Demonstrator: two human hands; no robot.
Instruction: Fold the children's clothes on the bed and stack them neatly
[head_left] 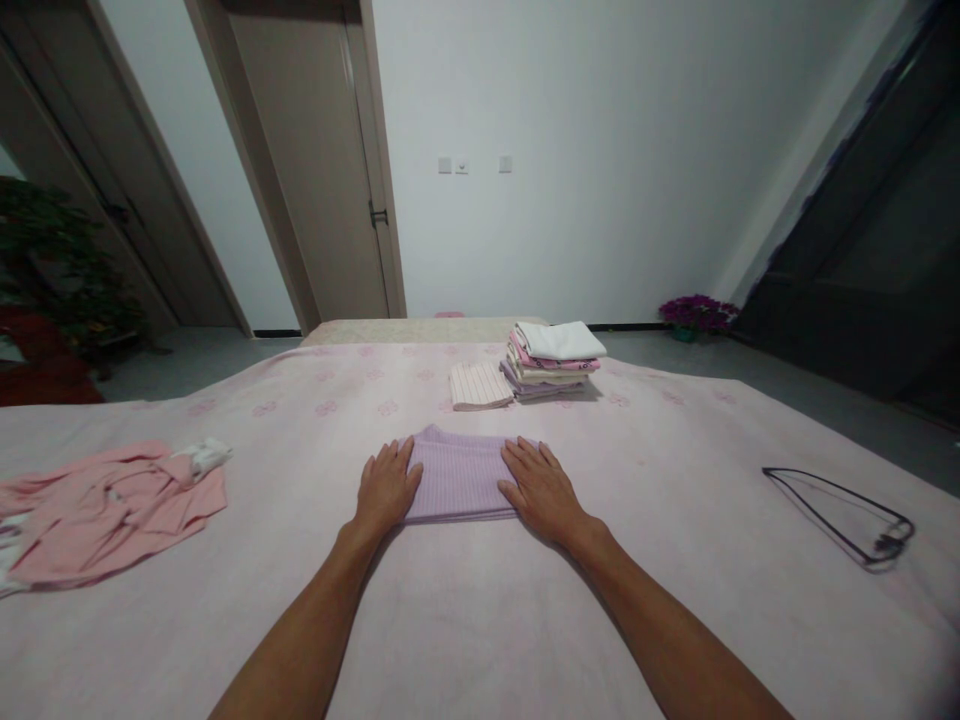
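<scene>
A folded lavender ribbed garment (461, 480) lies flat on the pink-flowered cloth in front of me. My left hand (388, 485) rests palm down on its left edge, fingers stretched forward. On the opposite edge lies my right hand (541, 488), also flat with its fingers spread a little. Just beyond the garment is a folded striped cloth (480, 387). Beside that, to the right, stands a stack of folded clothes (551, 362) with a white piece on top. The undersides of both hands are hidden.
A crumpled pink garment (124, 510) with white parts lies at the left. At the far right is a thin black looped frame (840, 515), perhaps a hanger. The pale cloth cover (450, 630) spreads over the whole surface. Purple flowers (697, 313) stand on the floor behind.
</scene>
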